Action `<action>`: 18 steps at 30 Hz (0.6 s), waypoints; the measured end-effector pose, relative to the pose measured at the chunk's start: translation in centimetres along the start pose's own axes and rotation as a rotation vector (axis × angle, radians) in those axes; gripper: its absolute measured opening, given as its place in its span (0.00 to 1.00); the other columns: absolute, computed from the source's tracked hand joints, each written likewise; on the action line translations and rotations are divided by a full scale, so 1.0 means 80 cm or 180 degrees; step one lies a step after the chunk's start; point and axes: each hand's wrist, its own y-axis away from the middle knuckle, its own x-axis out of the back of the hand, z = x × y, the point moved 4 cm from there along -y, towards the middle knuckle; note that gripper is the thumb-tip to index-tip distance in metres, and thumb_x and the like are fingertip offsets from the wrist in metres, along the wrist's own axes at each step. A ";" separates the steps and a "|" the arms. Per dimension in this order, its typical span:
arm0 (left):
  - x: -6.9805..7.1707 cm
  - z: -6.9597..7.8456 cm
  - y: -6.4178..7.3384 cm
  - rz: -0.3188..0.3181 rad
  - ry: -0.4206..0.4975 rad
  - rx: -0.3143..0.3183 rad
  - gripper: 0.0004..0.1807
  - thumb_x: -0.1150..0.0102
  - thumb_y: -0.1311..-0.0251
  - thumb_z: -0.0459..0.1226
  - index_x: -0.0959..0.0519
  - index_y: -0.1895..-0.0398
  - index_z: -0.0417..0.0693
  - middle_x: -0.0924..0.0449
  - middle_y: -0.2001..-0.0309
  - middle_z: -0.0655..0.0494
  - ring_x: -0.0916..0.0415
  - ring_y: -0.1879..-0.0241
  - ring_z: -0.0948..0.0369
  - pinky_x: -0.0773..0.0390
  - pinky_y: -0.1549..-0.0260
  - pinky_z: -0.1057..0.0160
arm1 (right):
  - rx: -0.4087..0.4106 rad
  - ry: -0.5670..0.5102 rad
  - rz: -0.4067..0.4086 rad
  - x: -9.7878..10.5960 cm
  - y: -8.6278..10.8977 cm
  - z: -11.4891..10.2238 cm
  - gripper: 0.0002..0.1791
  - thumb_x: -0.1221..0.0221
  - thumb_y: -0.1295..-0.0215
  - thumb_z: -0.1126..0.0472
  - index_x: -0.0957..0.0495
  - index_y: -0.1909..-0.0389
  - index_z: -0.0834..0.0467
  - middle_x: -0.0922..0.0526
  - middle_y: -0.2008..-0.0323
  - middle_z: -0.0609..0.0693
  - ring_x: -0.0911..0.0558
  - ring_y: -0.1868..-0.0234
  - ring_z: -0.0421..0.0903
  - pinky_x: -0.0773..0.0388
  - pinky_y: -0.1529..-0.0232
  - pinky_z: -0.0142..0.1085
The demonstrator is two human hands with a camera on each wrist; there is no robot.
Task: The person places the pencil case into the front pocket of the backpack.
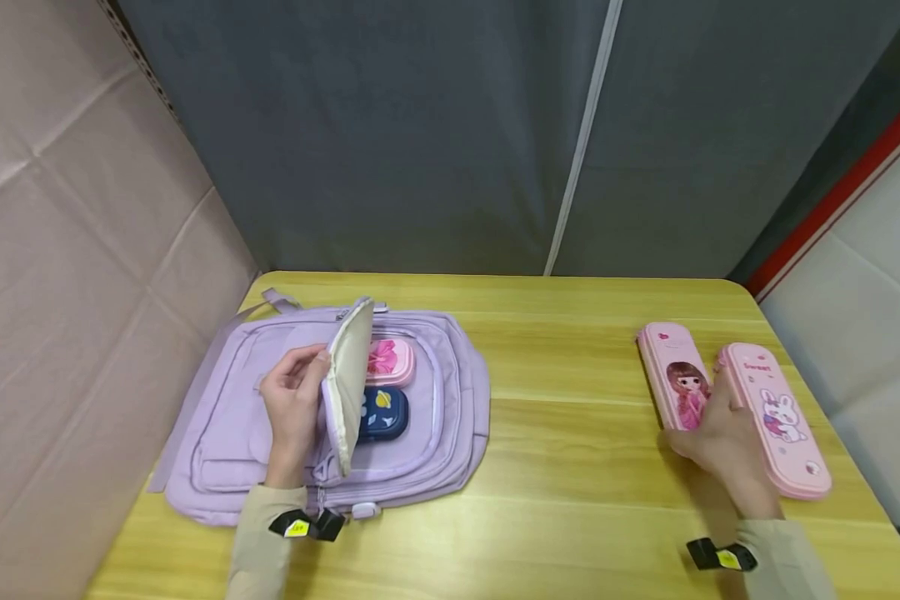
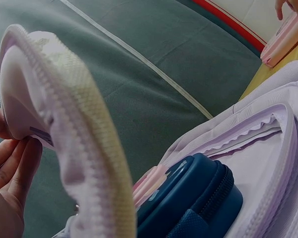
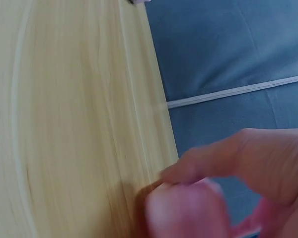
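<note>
A light purple backpack (image 1: pixel 232 400) lies on the table at the left. My left hand (image 1: pixel 294 404) pinches the edge of its raised flap (image 1: pixel 351 375), folded back with a pale lining showing. Inside the opened part lie a pink case (image 1: pixel 393 362) with a bow and a dark blue pencil case (image 1: pixel 390 414) with a planet picture, both partly behind the flap. At the right, my right hand (image 1: pixel 723 442) grips the lower end of a pink pencil case (image 1: pixel 667 350) with a doll picture. This end looks blurred in the right wrist view, where the fingers are partly hidden.
Right beside the doll case lies another pink pencil case (image 1: pixel 783 417) with a rabbit picture. The yellow wood table (image 1: pixel 562 417) ends at a grey curtain (image 1: pixel 390 142). A pale cloth wall (image 1: pixel 82 275) stands left, a white panel (image 1: pixel 877 275) right.
</note>
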 end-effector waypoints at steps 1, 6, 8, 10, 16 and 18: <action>0.000 0.000 0.000 0.0003 0.0003 -0.0006 0.09 0.40 0.37 0.25 0.19 0.57 0.24 0.12 0.67 0.60 0.15 0.66 0.67 0.15 0.62 0.73 | 0.0020 -0.0098 0.0138 0.001 0.000 -0.002 0.72 0.28 0.49 0.50 0.73 0.22 0.69 0.46 0.38 0.90 0.35 0.43 0.79 0.33 0.42 0.72; 0.000 -0.001 0.001 0.0005 0.0027 -0.0025 0.09 0.40 0.38 0.25 0.19 0.57 0.23 0.12 0.68 0.60 0.15 0.67 0.67 0.15 0.63 0.73 | 0.0211 -0.0391 0.0785 0.004 0.001 -0.012 0.59 0.29 0.43 0.44 0.50 0.25 0.74 0.29 0.44 0.79 0.26 0.53 0.67 0.24 0.58 0.57; 0.000 -0.001 0.001 0.0003 0.0033 -0.0025 0.09 0.40 0.38 0.25 0.19 0.57 0.23 0.12 0.68 0.60 0.15 0.67 0.67 0.16 0.63 0.73 | 0.0262 -0.0547 0.0893 0.003 0.002 -0.017 0.54 0.31 0.42 0.42 0.43 0.28 0.74 0.26 0.45 0.75 0.24 0.53 0.64 0.26 0.60 0.48; 0.000 -0.001 0.001 0.0003 0.0038 -0.0021 0.09 0.40 0.38 0.25 0.19 0.58 0.24 0.12 0.68 0.60 0.15 0.67 0.67 0.16 0.63 0.73 | 0.0326 -0.0697 0.0970 0.000 0.004 -0.025 0.51 0.30 0.42 0.42 0.38 0.30 0.73 0.24 0.44 0.74 0.23 0.50 0.64 0.26 0.57 0.47; 0.000 -0.003 0.000 0.0014 0.0078 -0.0029 0.09 0.40 0.38 0.25 0.18 0.58 0.24 0.12 0.67 0.59 0.15 0.67 0.67 0.15 0.63 0.73 | 0.0663 -0.0987 0.1181 -0.009 0.012 -0.056 0.48 0.26 0.47 0.46 0.32 0.31 0.68 0.24 0.39 0.71 0.25 0.40 0.65 0.30 0.41 0.59; -0.001 -0.003 0.000 0.0011 0.0102 -0.0032 0.09 0.40 0.38 0.24 0.18 0.58 0.24 0.12 0.67 0.59 0.15 0.67 0.67 0.15 0.63 0.72 | 0.0825 -0.1040 0.1211 -0.013 0.014 -0.067 0.47 0.24 0.49 0.48 0.31 0.32 0.66 0.24 0.39 0.70 0.26 0.40 0.64 0.30 0.40 0.59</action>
